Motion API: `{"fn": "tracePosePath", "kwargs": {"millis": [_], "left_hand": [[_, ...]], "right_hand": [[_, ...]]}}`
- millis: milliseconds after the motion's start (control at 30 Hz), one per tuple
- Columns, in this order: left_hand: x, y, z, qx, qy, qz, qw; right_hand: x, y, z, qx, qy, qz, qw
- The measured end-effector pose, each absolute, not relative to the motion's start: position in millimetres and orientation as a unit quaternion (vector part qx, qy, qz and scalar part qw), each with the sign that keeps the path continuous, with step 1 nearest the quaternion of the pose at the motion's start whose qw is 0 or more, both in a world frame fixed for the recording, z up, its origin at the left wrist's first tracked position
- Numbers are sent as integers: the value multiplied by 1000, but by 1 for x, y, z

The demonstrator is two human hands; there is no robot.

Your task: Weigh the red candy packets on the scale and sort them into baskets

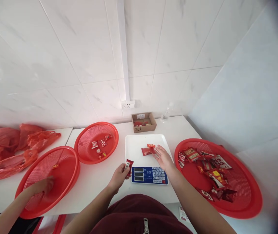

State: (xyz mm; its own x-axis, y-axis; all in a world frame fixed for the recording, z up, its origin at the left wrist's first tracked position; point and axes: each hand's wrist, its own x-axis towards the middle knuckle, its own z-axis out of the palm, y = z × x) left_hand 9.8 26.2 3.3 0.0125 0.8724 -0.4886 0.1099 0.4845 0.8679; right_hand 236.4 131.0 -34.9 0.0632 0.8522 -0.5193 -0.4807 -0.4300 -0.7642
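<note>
A small red snack packet point(128, 166) with a pale label is pinched between the thumb and fingers of my left hand point(118, 177), just left of the scale's display. My right hand point(163, 158) is over the white pan of the digital scale point(135, 143), its fingers apart. Its fingertips are beside two small packets on the pan, a dark red packet point(147, 151) and an orange-red packet point(151, 145). Whether they touch these packets is hard to make out. Below the pan is the scale's blue keypad panel point(149, 175).
A large red basket point(248, 195) with many packets stands at right. Left are a red basket point(82, 130) with several packets and another point(68, 152) with a co-worker's hand point(40, 188) inside. Behind are a cardboard box point(144, 129) and clear bottle point(165, 116). Red plastic bags point(7, 143) lie far left.
</note>
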Motion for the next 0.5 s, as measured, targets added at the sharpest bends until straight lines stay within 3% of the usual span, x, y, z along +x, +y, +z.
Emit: {"fn": "tracePosePath", "kwargs": {"millis": [167,400,500], "left_hand": [[10,27,0,387,622,310,606],[19,35,1,399,604,285,628],[25,39,-2,408,590,272,642]], "right_hand": [[231,125,-29,-540,-257,668,443],[230,112,-26,-543,-281,662,435],[227,101,-21,-550,-343,661,378]]}}
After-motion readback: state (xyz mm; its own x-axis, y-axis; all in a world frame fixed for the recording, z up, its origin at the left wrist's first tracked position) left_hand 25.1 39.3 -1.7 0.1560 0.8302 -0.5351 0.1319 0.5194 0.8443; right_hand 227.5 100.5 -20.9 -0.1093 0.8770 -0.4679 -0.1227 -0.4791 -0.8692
